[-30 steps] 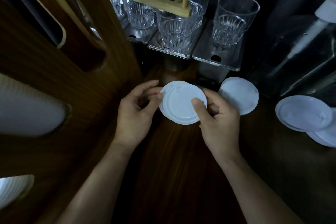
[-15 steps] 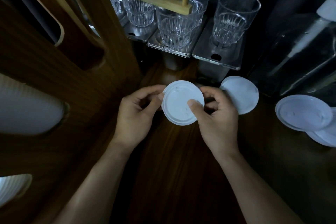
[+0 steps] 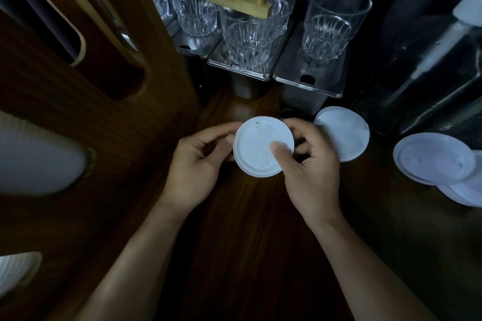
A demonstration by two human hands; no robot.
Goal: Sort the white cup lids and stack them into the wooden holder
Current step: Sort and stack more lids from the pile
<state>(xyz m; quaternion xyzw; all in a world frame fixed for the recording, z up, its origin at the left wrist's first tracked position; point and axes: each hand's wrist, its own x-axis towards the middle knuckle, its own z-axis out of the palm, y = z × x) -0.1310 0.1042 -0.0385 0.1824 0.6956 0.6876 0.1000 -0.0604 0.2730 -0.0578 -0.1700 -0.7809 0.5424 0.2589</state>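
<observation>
While the left hand (image 3: 198, 164) pinches the white cup lid (image 3: 260, 148) at its left rim and the right hand (image 3: 310, 172) clamps the right rim, thumb on top, the wooden holder (image 3: 234, 0) stands dead ahead, far side, over the glasses (image 3: 250, 34). Looks like a straight reach forward, both hands equally near.

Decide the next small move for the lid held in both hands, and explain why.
Probably lift the held lid forward toward the wooden holder. The left hand and right hand both pinch its rim, the holder stands just beyond by the glasses, and other lids wait on the table.
</observation>
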